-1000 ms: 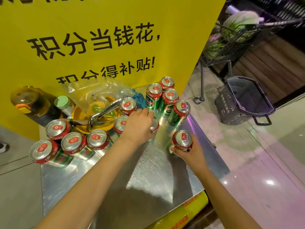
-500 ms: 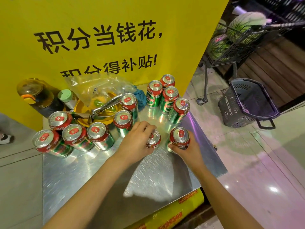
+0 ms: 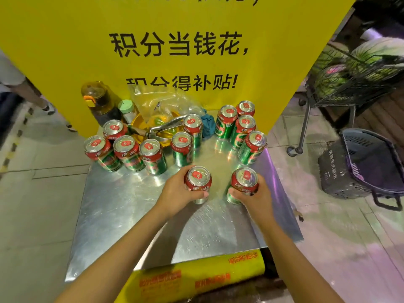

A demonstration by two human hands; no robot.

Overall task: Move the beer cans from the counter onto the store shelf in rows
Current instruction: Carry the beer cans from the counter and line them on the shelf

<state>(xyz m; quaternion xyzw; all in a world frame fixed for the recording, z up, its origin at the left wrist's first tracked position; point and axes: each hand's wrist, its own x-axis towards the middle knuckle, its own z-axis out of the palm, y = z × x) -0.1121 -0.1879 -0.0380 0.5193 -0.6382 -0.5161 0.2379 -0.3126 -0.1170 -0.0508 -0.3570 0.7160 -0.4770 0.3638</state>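
Several green and red beer cans stand on a shiny metal counter (image 3: 135, 215). My left hand (image 3: 178, 194) grips one can (image 3: 198, 182) from its left side, near the counter's middle. My right hand (image 3: 258, 196) grips another can (image 3: 243, 183) just to the right of it. Both held cans are upright. A group of cans (image 3: 125, 149) stands at the back left, two cans (image 3: 182, 147) in the middle, and several more cans (image 3: 244, 130) at the back right. No store shelf is in view.
A yellow sign board (image 3: 175, 47) rises behind the counter. A dark bottle (image 3: 100, 103), a green-lidded jar (image 3: 126, 108), a yellow bowl with metal tongs (image 3: 161, 130) and a plastic bag sit at the back. A shopping basket (image 3: 363, 165) and a cart (image 3: 354, 71) stand on the floor at right.
My left hand took hold of a can and drew it toward me. My right hand also pulled its can nearer. Both cans now sit side by side near the counter's middle.
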